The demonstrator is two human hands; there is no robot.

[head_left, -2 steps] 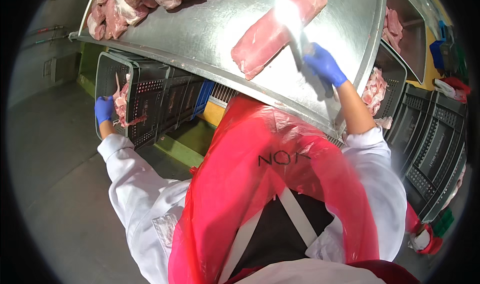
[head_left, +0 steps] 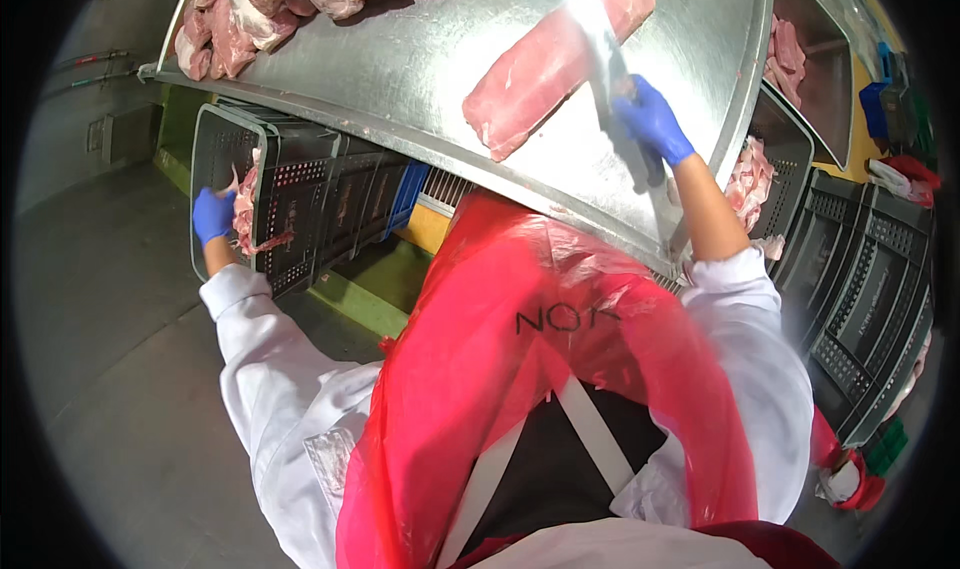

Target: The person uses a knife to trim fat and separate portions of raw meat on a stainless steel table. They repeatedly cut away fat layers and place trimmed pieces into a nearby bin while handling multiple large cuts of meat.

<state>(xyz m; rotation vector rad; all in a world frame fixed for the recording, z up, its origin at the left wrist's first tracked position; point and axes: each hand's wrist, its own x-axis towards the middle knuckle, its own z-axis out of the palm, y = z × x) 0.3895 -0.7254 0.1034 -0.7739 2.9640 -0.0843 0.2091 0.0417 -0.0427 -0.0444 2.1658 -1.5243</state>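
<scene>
My right hand (head_left: 652, 121), in a blue glove, is closed around a knife (head_left: 592, 14). The bright blade points away from me and crosses over a long pink piece of boneless meat (head_left: 545, 74) on the steel table (head_left: 440, 64). Off to the left, my blue-gloved left hand (head_left: 213, 217) is at the open mouth of a dark perforated crate (head_left: 262, 119). Beside its fingers are pale pink meat trimmings (head_left: 245, 209) and a thin strip of trimming. How its fingers are set is not clear.
Several raw meat pieces (head_left: 265, 9) are heaped at the table's far left. On the right stand a crate with trimmings (head_left: 750, 181), a steel bin holding meat (head_left: 787, 54) and a stack of dark crates (head_left: 850, 289). A raised metal edge borders the table.
My left hand has shifted slightly right, toward the trimmings, and the thin strip shows lower. My right hand and the knife have moved a little to the right.
</scene>
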